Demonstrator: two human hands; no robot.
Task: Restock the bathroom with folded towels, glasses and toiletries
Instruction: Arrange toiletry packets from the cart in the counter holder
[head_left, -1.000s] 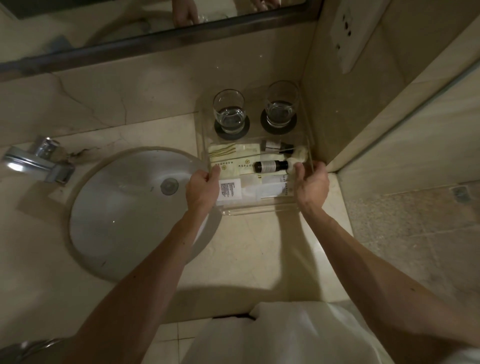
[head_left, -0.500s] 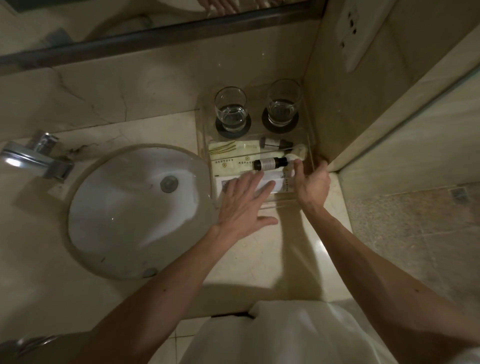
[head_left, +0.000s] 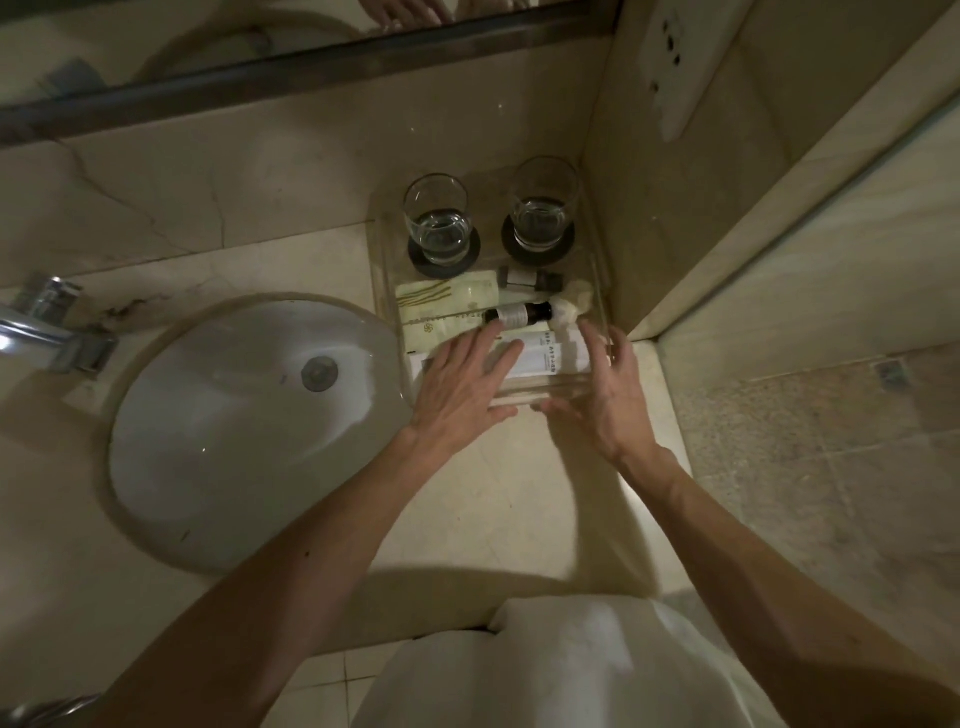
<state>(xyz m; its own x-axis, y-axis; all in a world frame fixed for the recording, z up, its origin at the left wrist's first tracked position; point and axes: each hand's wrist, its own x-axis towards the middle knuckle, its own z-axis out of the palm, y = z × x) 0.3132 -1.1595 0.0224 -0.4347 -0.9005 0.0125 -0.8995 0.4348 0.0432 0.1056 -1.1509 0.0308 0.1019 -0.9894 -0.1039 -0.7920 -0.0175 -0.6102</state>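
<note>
A clear acrylic tray (head_left: 382, 270) sits in the counter's back right corner. Two glasses stand on dark coasters at its back, one on the left (head_left: 438, 221) and one on the right (head_left: 543, 205). In front of them lie pale sachets (head_left: 447, 306), a dark bottle (head_left: 517, 315), a small dark-capped vial (head_left: 524, 279), a white bundle (head_left: 574, 306) and a white tube (head_left: 545, 356). My left hand (head_left: 460, 387) lies flat with straight fingers over the tray's front, its fingertips at the white tube. My right hand (head_left: 605, 395) is spread open at the tray's front right corner.
A white oval sink (head_left: 234, 431) with a chrome tap (head_left: 47, 332) fills the counter to the left. A mirror with a dark frame (head_left: 291, 73) runs along the back. A wall with a socket plate (head_left: 675, 57) stands right, beside the floor (head_left: 821, 467).
My left hand has let go of the tray's left edge and moved flat over the toiletries. My right hand has released the tray's right edge and spread open.
</note>
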